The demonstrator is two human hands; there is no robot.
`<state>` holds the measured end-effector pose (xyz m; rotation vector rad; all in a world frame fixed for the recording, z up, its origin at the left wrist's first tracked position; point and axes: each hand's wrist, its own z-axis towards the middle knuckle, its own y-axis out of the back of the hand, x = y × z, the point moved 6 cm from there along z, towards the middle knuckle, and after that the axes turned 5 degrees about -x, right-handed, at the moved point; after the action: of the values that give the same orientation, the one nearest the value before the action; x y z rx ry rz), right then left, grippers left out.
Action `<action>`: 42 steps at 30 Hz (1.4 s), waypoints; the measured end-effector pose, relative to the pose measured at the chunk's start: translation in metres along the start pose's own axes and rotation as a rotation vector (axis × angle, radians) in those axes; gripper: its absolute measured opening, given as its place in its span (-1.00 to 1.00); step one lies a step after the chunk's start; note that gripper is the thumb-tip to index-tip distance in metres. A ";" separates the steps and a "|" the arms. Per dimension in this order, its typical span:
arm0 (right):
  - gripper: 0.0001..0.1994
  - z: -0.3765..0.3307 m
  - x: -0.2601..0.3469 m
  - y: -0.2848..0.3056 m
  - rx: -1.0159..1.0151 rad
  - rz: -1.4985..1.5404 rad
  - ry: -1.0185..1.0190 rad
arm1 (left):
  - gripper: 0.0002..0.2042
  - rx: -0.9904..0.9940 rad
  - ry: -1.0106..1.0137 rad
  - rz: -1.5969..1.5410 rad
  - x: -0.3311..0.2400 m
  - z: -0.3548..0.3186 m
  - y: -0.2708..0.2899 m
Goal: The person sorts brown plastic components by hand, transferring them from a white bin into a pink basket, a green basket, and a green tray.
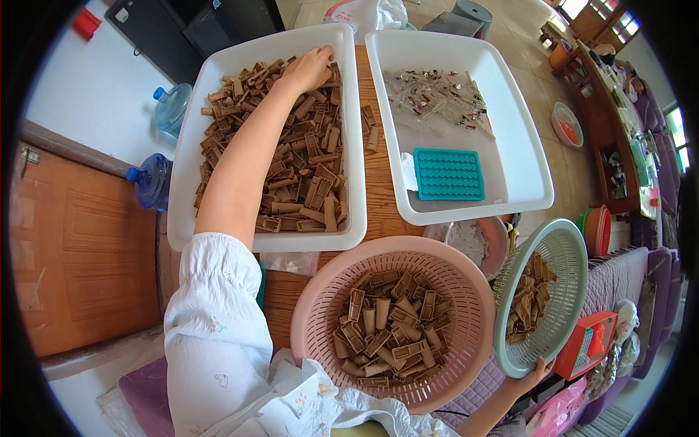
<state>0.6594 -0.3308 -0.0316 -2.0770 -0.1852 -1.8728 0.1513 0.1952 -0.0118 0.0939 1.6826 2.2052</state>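
My left hand (pixel 309 71) reaches to the far right corner of a white plastic tub (pixel 353 146) heaped with brown plastic pieces (pixel 291 156), trough-shaped and open on one side. Its fingers curl down at the pile, and whatever they hold is hidden. At the lower right, my right hand (pixel 537 373) grips the rim of a green plastic basket (pixel 575 320), which is tilted and holds more of the brown pieces. Between my arms stands a pink slotted basket (pixel 309 320), also partly filled with such pieces.
Right of the first tub, another white tub (pixel 524 167) holds thin clear and metallic parts (pixel 440 95) and a teal grid tray (pixel 448 175). Loose brown pieces (pixel 371 131) lie on the wooden table (pixel 375 193) between them. A pink bowl (pixel 495 244) sits behind the baskets.
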 end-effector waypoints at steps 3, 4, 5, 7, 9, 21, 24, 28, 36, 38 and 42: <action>-0.52 -0.002 0.002 -0.003 -0.014 0.000 -0.004 | -0.62 0.057 -0.020 0.018 -0.002 -0.001 -0.004; -0.52 -0.003 0.002 -0.003 -0.018 0.001 -0.010 | -0.62 0.058 -0.020 0.016 0.000 -0.001 -0.006; -0.52 -0.003 0.002 -0.005 -0.018 0.000 -0.009 | -0.61 0.121 0.004 0.020 0.005 -0.002 -0.010; -0.52 -0.003 0.003 -0.006 -0.022 0.002 -0.012 | -0.61 0.186 0.026 0.017 -0.002 -0.006 -0.008; -0.52 -0.005 0.004 -0.006 -0.026 0.001 -0.012 | -0.66 0.298 0.057 0.109 -0.006 -0.009 -0.003; -0.52 0.004 0.000 -0.001 0.014 0.076 0.007 | -0.68 -0.342 0.285 -1.062 0.011 -0.001 0.075; -0.51 0.005 -0.001 0.001 0.007 0.091 -0.002 | -0.76 -0.197 0.250 -1.496 -0.056 -0.012 0.121; -0.50 0.006 -0.002 0.002 -0.010 0.098 -0.004 | -0.79 0.155 0.134 -1.608 -0.182 -0.050 0.147; -0.48 0.006 0.001 -0.004 0.006 0.070 -0.004 | -0.66 0.580 0.144 -1.579 -0.434 -0.160 0.072; -0.49 0.004 0.001 -0.006 0.004 0.063 -0.001 | -0.64 0.589 0.211 -1.349 -0.442 -0.164 0.050; -0.49 0.007 0.000 -0.004 0.035 0.070 0.009 | -0.62 0.643 0.040 -1.538 -0.425 -0.154 0.052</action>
<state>0.6647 -0.3250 -0.0319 -2.0257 -0.1403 -1.8250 0.4928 -0.0957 0.0631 -0.7920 1.4846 0.5283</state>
